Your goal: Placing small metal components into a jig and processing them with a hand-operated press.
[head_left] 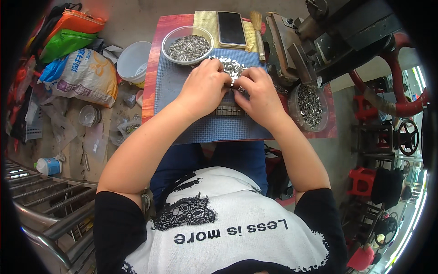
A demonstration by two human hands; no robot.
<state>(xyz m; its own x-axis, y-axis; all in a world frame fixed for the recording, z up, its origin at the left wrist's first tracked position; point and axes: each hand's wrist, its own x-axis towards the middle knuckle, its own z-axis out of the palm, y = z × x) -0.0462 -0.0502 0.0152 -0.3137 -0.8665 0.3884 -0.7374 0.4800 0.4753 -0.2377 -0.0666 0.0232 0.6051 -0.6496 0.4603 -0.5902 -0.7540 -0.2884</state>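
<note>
My left hand (205, 86) and my right hand (259, 93) meet over a blue textured mat (182, 130). Thumbs and forefingers are pinched close together, fingertips almost touching, and whatever they hold is too small or hidden to make out. Just beyond the fingertips lies a loose pile of small shiny metal pieces (233, 67). Below my hands, a slotted metal block (228, 111) rests on the mat, partly covered by my fingers. A round clear tub (166, 55) full of thin metal pieces stands beyond my left hand. Another clear tub (325, 119) of metal pieces sits right of my right forearm.
A phone (231, 28) lies on a yellow cloth (205, 23) at the table's far side, beside a brush (258, 34). A heavy dark machine press (315, 50) rises at right. Left, on the floor, are a white bucket (132, 64) and a stuffed sack (86, 75).
</note>
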